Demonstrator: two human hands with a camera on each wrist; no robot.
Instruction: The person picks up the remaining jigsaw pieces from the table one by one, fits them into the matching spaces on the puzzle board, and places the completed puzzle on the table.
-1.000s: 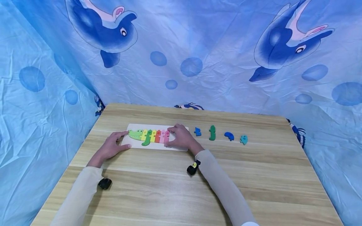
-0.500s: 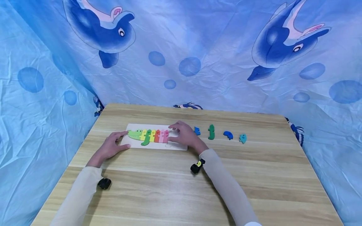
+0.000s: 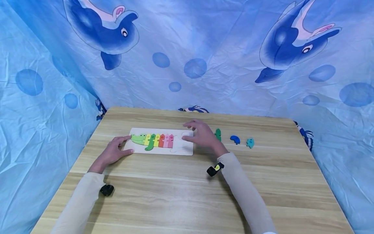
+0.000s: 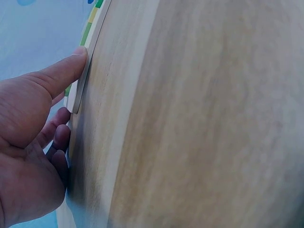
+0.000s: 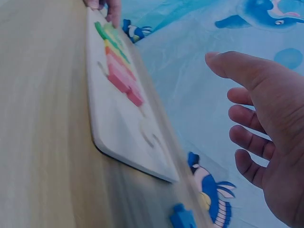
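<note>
Okay, left hand (image 3: pixel 112 152) on the left end of the crocodile puzzle board (image 3: pixel 159 151): thumb and index well apart, index tip by the snout, thumb tip on the near edge. Left wrist view has the other fingers loosely bent just past the board's end.

Right hand (image 3: pixel 204 135) over the board's right end, thumb and index spread wide with nothing between; other fingers loosely bent. Looks raised off the board in right wrist view.

Board lies flat on the wood-grain table (image 3: pixel 163 198), left of the table's middle, toward the far edge. Long axis runs left-right, roughly along the far edge. Croc faces left: green head piece (image 3: pixel 138 139) at that end, then yellow, green with a foot pointing toward the person, yellow, red, pinks. Outlines show on the white right end.

Loose pieces right of the board: blue piece (image 5: pixel 182 217) near its right end, cut by the frame; green piece (image 3: pixel 218 134), long axis pointing away from the person, lower part hidden by the right hand; dark blue curved piece (image 3: pixel 235 139); teal piece (image 3: pixel 250 143) farthest right.
</note>
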